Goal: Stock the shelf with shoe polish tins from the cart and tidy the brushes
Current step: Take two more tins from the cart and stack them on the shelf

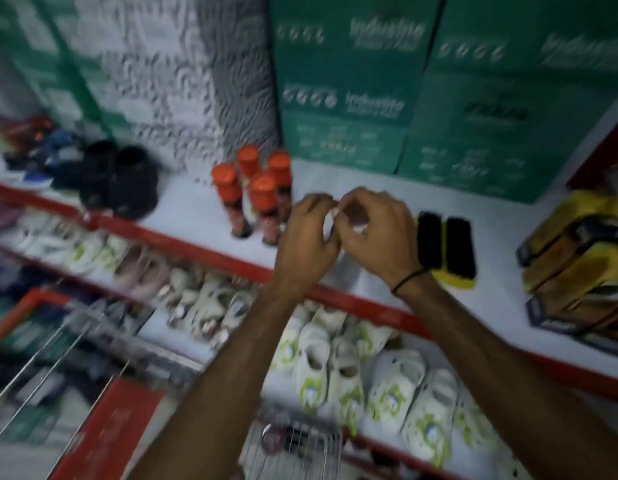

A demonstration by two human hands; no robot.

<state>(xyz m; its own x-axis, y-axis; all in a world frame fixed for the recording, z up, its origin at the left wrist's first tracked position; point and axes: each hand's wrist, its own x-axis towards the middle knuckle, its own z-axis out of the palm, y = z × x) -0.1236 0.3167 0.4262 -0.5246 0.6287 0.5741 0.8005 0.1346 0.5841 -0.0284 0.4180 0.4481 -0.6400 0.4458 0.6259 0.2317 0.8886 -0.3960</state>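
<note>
My left hand and my right hand meet over the white shelf, fingers curled around a small pale object between them. The picture is blurred, so I cannot tell what the object is. Two black-bristled brushes with yellow backs lie side by side just right of my right hand. Several orange-capped polish bottles stand upright just left of my left hand. The wire cart shows at the bottom, with dark items inside.
Green cartons are stacked at the back of the shelf. Yellow and black boxes sit at the right end. Black shoes rest at the left. White clogs fill the lower shelf, behind a red shelf edge.
</note>
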